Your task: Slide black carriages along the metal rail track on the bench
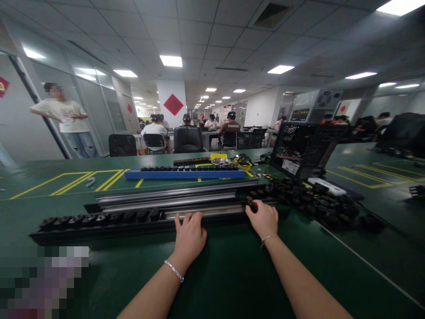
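Looks half full of black pieces (89, 220) along front rail (226, 217), bare beyond, with another piece (251, 204) pinched in fingers of right hand (265, 220), can't tell for left hand (190, 237).

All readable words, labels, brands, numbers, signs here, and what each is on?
"PUMPKIN": back of a seated person's brown shirt.
White rectangular label on the black metal computer case: too small to read.
Dark label with yellow marks on the grey metal box: too blurred.
Red diamond sign on the white pillar: unreadable.
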`<state>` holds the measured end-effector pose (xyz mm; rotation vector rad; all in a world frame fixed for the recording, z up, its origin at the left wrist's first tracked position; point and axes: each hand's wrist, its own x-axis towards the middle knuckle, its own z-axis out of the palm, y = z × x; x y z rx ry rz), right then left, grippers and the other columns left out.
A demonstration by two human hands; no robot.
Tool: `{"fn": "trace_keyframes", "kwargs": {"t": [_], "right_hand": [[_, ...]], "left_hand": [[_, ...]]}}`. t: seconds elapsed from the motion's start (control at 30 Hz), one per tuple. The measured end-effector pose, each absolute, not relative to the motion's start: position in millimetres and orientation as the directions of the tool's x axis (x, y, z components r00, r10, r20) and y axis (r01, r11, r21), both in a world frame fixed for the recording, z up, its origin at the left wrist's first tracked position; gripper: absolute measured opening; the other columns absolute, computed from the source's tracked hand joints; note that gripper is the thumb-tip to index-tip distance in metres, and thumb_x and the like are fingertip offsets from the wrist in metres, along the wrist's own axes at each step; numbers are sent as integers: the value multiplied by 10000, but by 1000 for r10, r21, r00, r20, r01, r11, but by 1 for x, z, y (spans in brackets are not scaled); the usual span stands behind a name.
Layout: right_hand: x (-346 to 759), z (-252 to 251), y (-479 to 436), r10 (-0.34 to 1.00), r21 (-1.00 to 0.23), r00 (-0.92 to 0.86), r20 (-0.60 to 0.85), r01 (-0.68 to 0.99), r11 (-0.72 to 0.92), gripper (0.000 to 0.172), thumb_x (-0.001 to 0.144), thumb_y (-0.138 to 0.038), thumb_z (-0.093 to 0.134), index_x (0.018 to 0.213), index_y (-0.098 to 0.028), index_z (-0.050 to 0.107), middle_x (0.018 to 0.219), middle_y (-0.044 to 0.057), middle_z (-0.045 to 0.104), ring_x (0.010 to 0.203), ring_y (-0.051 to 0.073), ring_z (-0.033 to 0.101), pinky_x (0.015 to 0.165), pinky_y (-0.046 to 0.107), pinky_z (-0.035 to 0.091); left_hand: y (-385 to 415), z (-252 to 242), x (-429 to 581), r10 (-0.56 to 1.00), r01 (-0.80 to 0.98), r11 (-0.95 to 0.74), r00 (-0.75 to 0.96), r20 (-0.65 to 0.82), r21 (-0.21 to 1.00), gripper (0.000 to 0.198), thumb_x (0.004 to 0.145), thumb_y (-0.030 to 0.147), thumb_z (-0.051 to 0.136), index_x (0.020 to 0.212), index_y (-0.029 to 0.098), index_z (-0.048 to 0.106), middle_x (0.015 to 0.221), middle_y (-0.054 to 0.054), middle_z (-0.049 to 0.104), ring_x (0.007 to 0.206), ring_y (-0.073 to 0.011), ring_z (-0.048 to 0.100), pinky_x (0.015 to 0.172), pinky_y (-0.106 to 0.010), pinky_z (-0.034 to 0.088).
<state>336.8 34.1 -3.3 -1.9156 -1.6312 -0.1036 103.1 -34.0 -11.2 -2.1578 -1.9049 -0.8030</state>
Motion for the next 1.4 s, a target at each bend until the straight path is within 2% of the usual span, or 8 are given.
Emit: {"fn": "trace_keyframes", "kwargs": {"t": [0.3, 0.87, 1.13, 1.4], "right_hand": [[345, 0, 35, 861, -411, 305, 408, 903, -126, 374, 776, -422, 435, 1012, -190, 609, 979, 89, 653, 1003, 248, 529, 987, 448, 225], [351, -3, 37, 847, -458, 353, 398, 876, -150, 406, 766, -464, 434, 1007, -189, 608, 1003, 110, 631, 1033, 269, 507, 1007, 532, 191], [351, -5, 39, 836, -469, 372, 403, 868, -160, 371, 773, -482, 435, 970, -215, 601, 993, 98, 620, 1031, 272, 485, 979, 570, 204], [358, -7, 43, 807, -492, 413, 423, 852, -179, 362, 755, -482, 451, 936, -214, 613, 992, 99, 606, 1016, 277, 475, 957, 546, 242]], "left_hand": [[-34, -11, 103, 881, 959, -170, 45, 472, 225, 348, 763, 150, 449, 1095, 238, 506, 1088, -40, 641, 1106, -210, 501, 1082, -561, 97], [-34, -10, 103, 883, 960, -169, 46, 468, 225, 352, 758, 157, 456, 1095, 242, 511, 1082, -39, 645, 1104, -217, 505, 1080, -568, 105], [-35, -8, 105, 900, 961, -146, 30, 434, 236, 352, 762, 159, 454, 1099, 239, 519, 1105, -54, 639, 1125, -221, 490, 1085, -561, 90], [-34, -12, 103, 876, 956, -176, 42, 480, 236, 354, 759, 153, 448, 1095, 239, 515, 1081, -44, 643, 1104, -217, 501, 1083, -569, 92]]}}
